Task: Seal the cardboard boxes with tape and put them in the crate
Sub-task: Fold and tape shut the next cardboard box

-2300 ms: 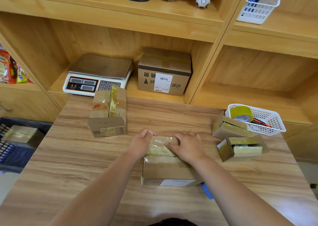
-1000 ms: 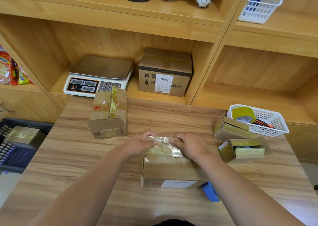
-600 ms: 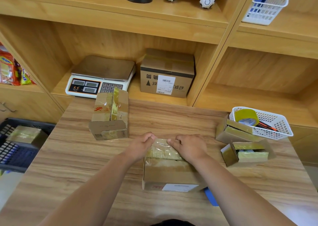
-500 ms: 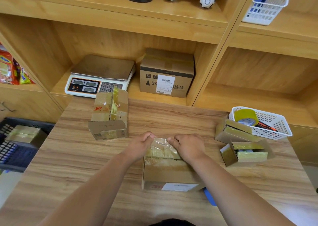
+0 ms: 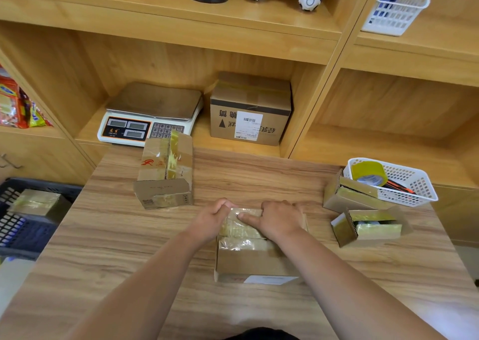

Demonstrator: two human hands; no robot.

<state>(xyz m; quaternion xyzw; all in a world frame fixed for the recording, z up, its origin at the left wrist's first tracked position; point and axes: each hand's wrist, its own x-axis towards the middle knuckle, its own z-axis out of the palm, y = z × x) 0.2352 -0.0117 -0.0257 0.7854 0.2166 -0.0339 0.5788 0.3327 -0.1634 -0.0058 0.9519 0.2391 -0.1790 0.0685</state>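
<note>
Head view, single frame.

- Cardboard box (image 5: 255, 262): sits flat on the bench (image 5: 116, 249), about midway between the left and right edges. A glossy tape strip (image 5: 241, 229) runs over its top toward the far edge.
- Left hand (image 5: 211, 219): at the box's far left top corner, fingers (image 5: 224, 206) curled tight, knuckles up. They appear to pinch the end of the tape strip, but the contact point is hidden behind the knuckles.
- Right hand (image 5: 280, 219): on the far right part of the box top. Fingers bent over the box's far edge, one digit laid flat on the tape and pointing toward the left hand.
- Second taped box (image 5: 166, 173): toward the bench's far left corner, well apart from the hands.
- Two small open boxes (image 5: 363, 215): at the right edge, touching each other.
- White basket (image 5: 414, 186): at the far right corner, just behind the small boxes. Holds a yellow tape roll (image 5: 368, 172).
- Dark crate (image 5: 26, 233): beyond the bench's left edge and lower. One taped box (image 5: 36, 202) lies inside.
- Shelf behind the far edge: weighing scale (image 5: 150, 114) and a labelled carton (image 5: 248, 109), side by side.
</note>
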